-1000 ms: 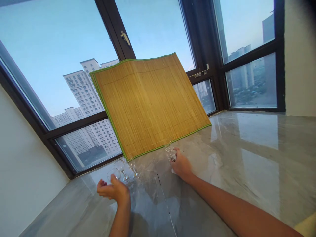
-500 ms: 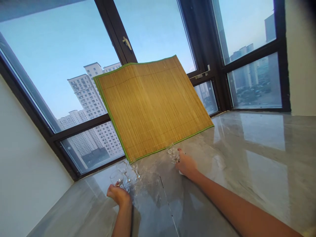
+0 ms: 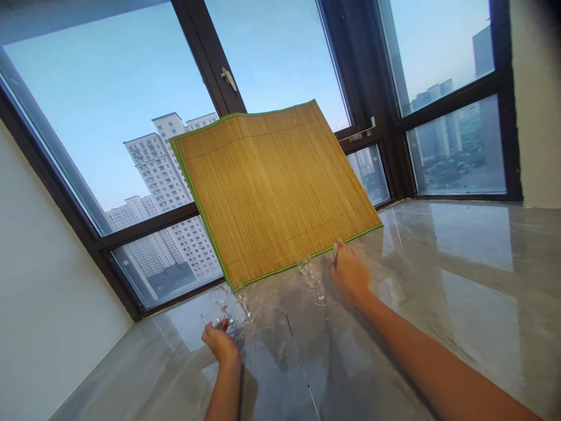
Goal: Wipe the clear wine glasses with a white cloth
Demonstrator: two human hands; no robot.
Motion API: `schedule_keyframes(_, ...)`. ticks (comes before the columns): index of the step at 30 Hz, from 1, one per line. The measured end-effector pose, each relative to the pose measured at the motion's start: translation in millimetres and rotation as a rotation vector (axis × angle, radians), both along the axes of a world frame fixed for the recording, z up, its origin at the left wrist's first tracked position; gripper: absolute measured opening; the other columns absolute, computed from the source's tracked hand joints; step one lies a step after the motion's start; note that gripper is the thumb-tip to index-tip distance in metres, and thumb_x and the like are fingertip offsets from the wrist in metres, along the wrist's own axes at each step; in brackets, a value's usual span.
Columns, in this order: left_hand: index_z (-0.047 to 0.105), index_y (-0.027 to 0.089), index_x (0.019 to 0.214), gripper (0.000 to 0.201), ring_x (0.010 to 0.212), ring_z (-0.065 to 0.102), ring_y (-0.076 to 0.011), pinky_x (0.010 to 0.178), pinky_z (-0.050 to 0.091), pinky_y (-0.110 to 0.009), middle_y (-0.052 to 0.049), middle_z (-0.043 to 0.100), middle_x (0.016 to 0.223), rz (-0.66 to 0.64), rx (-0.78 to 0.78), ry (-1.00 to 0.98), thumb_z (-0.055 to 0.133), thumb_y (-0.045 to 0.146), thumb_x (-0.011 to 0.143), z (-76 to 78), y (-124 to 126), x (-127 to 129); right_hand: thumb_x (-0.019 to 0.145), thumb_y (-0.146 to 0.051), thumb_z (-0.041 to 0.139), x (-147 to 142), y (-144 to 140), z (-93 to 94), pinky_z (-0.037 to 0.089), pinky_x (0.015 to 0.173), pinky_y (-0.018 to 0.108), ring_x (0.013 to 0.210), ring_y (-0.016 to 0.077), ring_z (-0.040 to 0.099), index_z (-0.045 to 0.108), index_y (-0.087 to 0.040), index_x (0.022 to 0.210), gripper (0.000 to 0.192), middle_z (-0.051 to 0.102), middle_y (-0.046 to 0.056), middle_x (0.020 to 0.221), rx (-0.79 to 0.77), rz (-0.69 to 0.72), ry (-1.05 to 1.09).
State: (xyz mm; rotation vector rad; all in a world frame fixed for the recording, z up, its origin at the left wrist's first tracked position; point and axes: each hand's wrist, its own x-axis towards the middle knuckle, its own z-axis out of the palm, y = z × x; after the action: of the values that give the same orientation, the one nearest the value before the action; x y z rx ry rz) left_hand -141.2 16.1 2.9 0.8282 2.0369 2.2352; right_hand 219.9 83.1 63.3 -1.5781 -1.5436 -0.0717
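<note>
Far left: pale wall [image 3: 41, 245], then dark window frame [image 3: 142, 225] with tall pale buildings [image 3: 160, 166] outside. Lower left of centre, left hand [image 3: 222, 344] had its fingers drawn in narrow around the lower part of the leftmost glass [image 3: 213, 314] – bowl showed above them, stem and foot hidden. Just right of it, second glass [image 3: 220, 297] stood upright on the glossy grey surface [image 3: 473, 333], third glass [image 3: 242, 296] upright beside it; couldn't tell if those two touched

Centre: tan slatted mat [image 3: 280, 193] with green edging stood tilted in front of the window, lower edge on the surface. Dark seam [image 3: 301, 365] ran below it to the bottom of the frame

Right of centre: stemmed glass [image 3: 312, 282] upright near the mat's lower edge, what looked like another bowl overlapping behind – too faint to count. Right hand [image 3: 352, 276] was just right of that glass, apart from it, fingers bent; couldn't tell if they held anything. Upper right: more window, then a wall strip
</note>
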Motion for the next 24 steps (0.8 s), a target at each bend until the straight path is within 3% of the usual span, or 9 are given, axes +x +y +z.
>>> schedule_keyframes(5, 0.048, 0.024, 0.104, 0.031, 0.077, 0.062, -0.0188, 0.076, 0.047, -0.036, 0.001, 0.057, 0.082, -0.009, -0.023, -0.029, 0.029, 0.044, 0.090, 2.8, -4, 36, 0.093, -0.022, 0.040, -16, -19, 7.6, 0.044, 0.099, 0.042, 0.122, 0.0294, 0.051, 0.040, -0.017, 0.141, 0.048, 0.055, 0.016, 0.133, 0.341, 0.178, 0.093)
schedule_keyframes(8, 0.050, 0.024, 0.114, 0.036, 0.085, 0.061, -0.0195, 0.086, 0.044, -0.038, -0.001, 0.061, 0.086, -0.092, -0.079, 0.217, 0.027, 0.044, 0.094, 5.2, -12, 70, 0.090, -0.024, 0.045, -34, -35, -0.2, 0.042, 0.103, 0.043, 0.126, 0.0281, 0.050, 0.041, -0.020, 0.139, 0.049, 0.054, 0.015, 0.136, 0.459, 0.430, 0.088)
schedule_keyframes(11, 0.053, 0.021, 0.119, 0.038, 0.102, 0.060, -0.0226, 0.102, 0.036, -0.045, -0.007, 0.067, 0.098, -0.215, -0.171, 0.472, 0.032, 0.042, 0.096, 7.4, -20, 100, 0.085, -0.020, 0.050, -53, -55, -10.2, 0.045, 0.099, 0.041, 0.119, 0.0265, 0.055, 0.043, -0.022, 0.136, 0.052, 0.059, 0.013, 0.129, 0.474, 0.723, 0.028)
schedule_keyframes(14, 0.056, 0.023, 0.122, 0.037, 0.119, 0.055, -0.0231, 0.114, 0.020, -0.050, -0.009, 0.066, 0.121, -0.413, -0.263, 0.722, 0.034, 0.038, 0.097, 7.5, -26, 117, 0.077, -0.016, 0.055, -66, -69, -16.4, 0.049, 0.093, 0.038, 0.109, 0.0252, 0.060, 0.047, -0.021, 0.130, 0.054, 0.063, 0.011, 0.121, 0.340, 0.910, -0.037)
schedule_keyframes(19, 0.058, 0.024, 0.123, 0.037, 0.115, 0.059, -0.0209, 0.116, 0.020, -0.050, -0.008, 0.067, 0.121, -0.600, -0.332, 0.904, 0.033, 0.034, 0.098, 10.0, -33, 122, 0.076, -0.013, 0.053, -71, -63, -20.3, 0.047, 0.095, 0.040, 0.109, 0.0255, 0.060, 0.050, -0.019, 0.127, 0.051, 0.063, 0.012, 0.119, 0.222, 0.898, 0.025)
schedule_keyframes(24, 0.060, 0.023, 0.121, 0.034, 0.107, 0.062, -0.0215, 0.115, 0.022, -0.050, -0.008, 0.070, 0.109, -0.609, -0.309, 1.035, 0.038, 0.034, 0.097, 19.6, -39, 127, 0.080, -0.011, 0.051, -68, -47, -22.4, 0.044, 0.103, 0.044, 0.124, 0.0265, 0.051, 0.040, -0.021, 0.136, 0.057, 0.052, 0.015, 0.133, 0.304, 0.738, 0.183)
